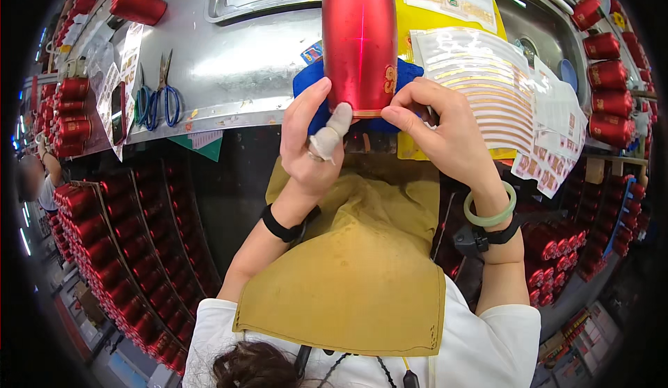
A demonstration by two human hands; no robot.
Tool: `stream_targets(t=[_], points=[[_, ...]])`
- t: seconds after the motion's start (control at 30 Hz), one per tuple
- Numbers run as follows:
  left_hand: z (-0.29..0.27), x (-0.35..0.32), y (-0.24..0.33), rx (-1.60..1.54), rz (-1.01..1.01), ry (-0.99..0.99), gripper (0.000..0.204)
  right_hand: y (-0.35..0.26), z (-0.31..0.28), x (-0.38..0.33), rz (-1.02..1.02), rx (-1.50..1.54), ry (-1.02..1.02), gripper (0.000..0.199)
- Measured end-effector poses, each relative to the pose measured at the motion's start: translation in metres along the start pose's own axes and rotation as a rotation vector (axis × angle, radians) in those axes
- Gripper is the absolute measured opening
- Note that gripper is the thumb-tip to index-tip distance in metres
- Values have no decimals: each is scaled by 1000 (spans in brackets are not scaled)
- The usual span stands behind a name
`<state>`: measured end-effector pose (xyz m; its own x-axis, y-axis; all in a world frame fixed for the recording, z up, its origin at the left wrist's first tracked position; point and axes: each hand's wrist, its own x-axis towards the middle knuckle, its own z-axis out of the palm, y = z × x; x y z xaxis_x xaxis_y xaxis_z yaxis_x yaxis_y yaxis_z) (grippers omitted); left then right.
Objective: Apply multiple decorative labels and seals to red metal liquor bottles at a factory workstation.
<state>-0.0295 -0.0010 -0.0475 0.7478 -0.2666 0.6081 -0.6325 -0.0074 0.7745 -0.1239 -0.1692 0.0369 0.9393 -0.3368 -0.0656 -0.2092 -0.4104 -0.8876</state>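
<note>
A glossy red metal canister (359,40) lies lengthwise in front of me, its near end over a blue cloth (309,75). A thin gold strip (367,113) runs across the near rim, and a small gold emblem (390,78) sits on the canister's right side. My left hand (316,137) grips the near end from the left; its thumb, wrapped in a white cover, presses at the rim by the strip. At the strip's right end, my right hand (438,120) pinches with thumb and forefinger; the fingertips partly hide what they hold.
Sheets of curved gold strips (473,82) lie on a yellow mat to the right, beside sticker sheets (557,130) and a sink (536,22). Scissors (165,99) and a metal tray (257,9) are on the left. Racks of red canisters (125,235) stand below the bench on both sides.
</note>
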Motion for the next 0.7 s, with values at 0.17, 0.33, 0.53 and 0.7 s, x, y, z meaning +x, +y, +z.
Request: stream_targets(t=[0.17, 0.33, 0.53, 0.7], points=[[6, 12, 15, 299, 334, -6, 30, 3, 0, 0, -21, -2, 26, 21], [-5, 11, -2, 230, 325, -153, 29, 3, 0, -2, -45, -64, 46, 21], [-1, 5, 0, 66, 89, -50, 32, 0, 15, -5, 157, 232, 164, 26], [0, 5, 2, 81, 81, -65, 30, 0, 31, -6, 121, 261, 208, 30]])
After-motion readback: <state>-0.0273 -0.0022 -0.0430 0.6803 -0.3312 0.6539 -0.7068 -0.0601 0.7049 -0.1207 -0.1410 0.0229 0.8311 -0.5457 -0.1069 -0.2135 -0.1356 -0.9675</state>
